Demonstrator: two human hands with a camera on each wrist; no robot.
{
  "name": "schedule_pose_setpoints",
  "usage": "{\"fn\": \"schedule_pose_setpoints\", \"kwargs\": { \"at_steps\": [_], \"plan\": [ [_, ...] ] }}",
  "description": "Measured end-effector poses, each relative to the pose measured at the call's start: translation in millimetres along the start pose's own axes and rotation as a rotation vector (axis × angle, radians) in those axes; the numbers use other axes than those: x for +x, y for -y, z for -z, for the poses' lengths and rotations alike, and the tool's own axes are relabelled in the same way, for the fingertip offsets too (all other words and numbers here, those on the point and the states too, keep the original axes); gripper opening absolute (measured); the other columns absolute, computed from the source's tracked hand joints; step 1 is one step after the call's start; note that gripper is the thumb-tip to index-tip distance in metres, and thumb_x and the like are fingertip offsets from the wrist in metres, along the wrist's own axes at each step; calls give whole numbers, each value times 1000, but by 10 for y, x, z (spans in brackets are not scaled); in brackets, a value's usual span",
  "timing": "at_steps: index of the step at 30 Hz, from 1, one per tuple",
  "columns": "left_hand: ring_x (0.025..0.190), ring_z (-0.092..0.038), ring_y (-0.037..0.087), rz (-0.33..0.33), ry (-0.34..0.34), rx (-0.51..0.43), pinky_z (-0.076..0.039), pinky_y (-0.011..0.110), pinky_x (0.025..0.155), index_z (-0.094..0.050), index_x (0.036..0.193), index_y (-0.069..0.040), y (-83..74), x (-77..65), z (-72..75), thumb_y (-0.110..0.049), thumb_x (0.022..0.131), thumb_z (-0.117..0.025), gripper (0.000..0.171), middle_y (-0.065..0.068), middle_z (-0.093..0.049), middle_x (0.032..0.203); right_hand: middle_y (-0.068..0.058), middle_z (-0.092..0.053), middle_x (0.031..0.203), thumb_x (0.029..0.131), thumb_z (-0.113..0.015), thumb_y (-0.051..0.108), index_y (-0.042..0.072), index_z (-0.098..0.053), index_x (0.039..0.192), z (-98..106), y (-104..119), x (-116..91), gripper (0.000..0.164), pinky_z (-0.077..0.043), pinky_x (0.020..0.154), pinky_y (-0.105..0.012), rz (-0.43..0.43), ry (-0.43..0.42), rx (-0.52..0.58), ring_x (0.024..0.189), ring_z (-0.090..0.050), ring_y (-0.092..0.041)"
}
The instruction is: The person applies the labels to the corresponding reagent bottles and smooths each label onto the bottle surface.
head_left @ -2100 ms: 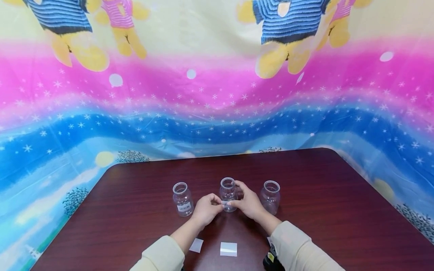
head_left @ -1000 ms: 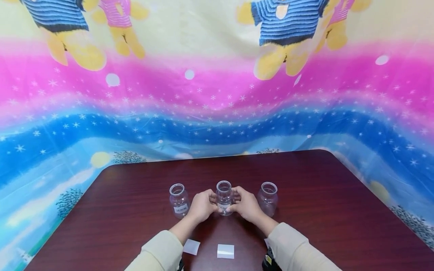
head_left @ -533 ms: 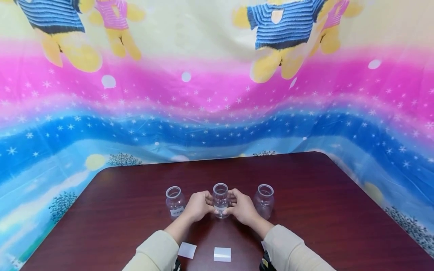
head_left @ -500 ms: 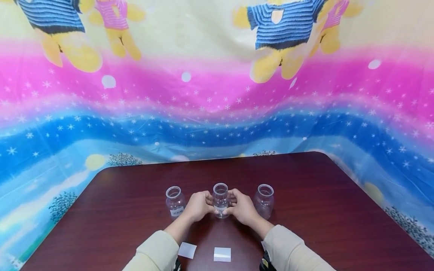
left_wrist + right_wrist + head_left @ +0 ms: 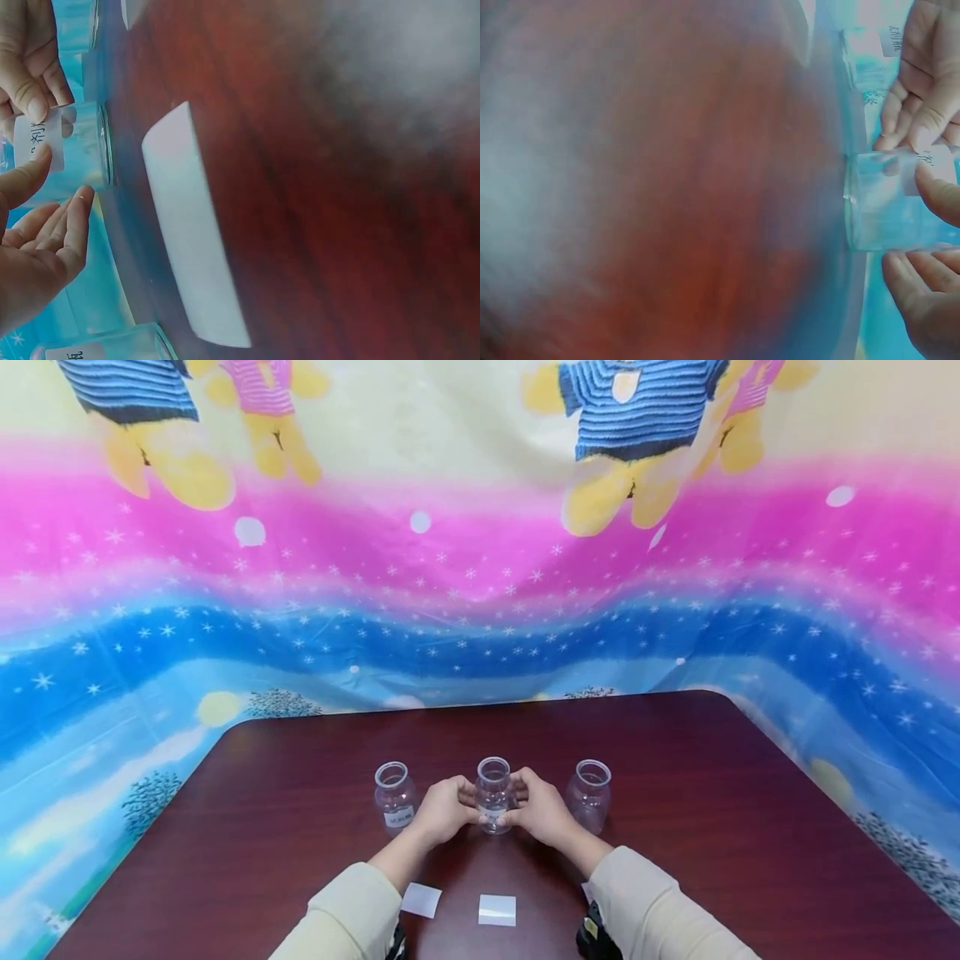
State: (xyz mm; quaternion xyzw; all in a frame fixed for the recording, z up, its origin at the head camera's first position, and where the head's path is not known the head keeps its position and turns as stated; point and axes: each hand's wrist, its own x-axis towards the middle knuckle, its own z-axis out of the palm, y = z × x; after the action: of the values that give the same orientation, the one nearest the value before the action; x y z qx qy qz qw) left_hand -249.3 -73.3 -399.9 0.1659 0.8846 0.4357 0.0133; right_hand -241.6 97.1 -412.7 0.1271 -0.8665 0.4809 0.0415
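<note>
Between both hands stands the middle clear glass jar [image 5: 494, 785], upright on the table and uncapped. A white label [image 5: 41, 142] with dark writing lies on its near side. My left hand [image 5: 444, 812] holds the jar's left side, its thumb on the label. From the right, my right hand [image 5: 542, 810] holds the jar the same way, its thumb at the label's other end. The thumbs cover parts of the label. To the left stands a labelled glass jar [image 5: 394, 795]; on the right is another glass jar [image 5: 591, 793], with no label visible.
On the dark red table [image 5: 300, 777], nearer the body, lie a tilted white paper piece [image 5: 422, 900] and a glossy white piece [image 5: 497, 910]. A third white piece [image 5: 587, 891] is mostly hidden by the right sleeve. A printed cloth [image 5: 465, 568] hangs behind.
About two seconds ago my fingertips held the label's ends at the jar. Since then my left fingers have moved round the jar's side and the label lies against the glass. Recently both hands keep their hold.
</note>
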Motion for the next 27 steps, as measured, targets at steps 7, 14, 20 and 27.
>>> {"fn": "schedule_pose_setpoints", "kwargs": {
  "at_steps": [7,14,20,27],
  "plan": [
    [80,-58,21,22,13,-48,-45,32,71,-55,94,0,-2,-29,-34,-7,70,-69,29,8,-62,83,-8,-57,89,64,-74,8,1,-47,105,65,-14,-13,50,-46,67,-31,-45,36,-21,82,-55,-22],
    [80,-56,19,60,26,-112,-44,32,71,-54,96,0,7,-84,-27,-12,72,-68,29,7,-61,83,-8,-56,84,69,-70,9,-1,-52,98,87,-43,-99,36,-46,65,-30,-76,2,24,78,-55,-20],
    [76,-57,18,79,51,-183,-46,29,65,-54,96,4,40,-181,7,-9,71,-68,31,10,-61,83,-8,-57,83,71,-67,8,-1,-54,93,142,-36,-208,27,-46,65,-30,-64,13,26,76,-56,-19],
    [72,-56,15,92,103,-310,-47,27,63,-52,97,8,22,-269,18,-4,72,-65,31,11,-60,83,-6,-57,81,72,-65,7,-2,-55,91,226,-31,-340,23,-45,64,-28,-6,72,26,73,-55,-17]
  ]
}}
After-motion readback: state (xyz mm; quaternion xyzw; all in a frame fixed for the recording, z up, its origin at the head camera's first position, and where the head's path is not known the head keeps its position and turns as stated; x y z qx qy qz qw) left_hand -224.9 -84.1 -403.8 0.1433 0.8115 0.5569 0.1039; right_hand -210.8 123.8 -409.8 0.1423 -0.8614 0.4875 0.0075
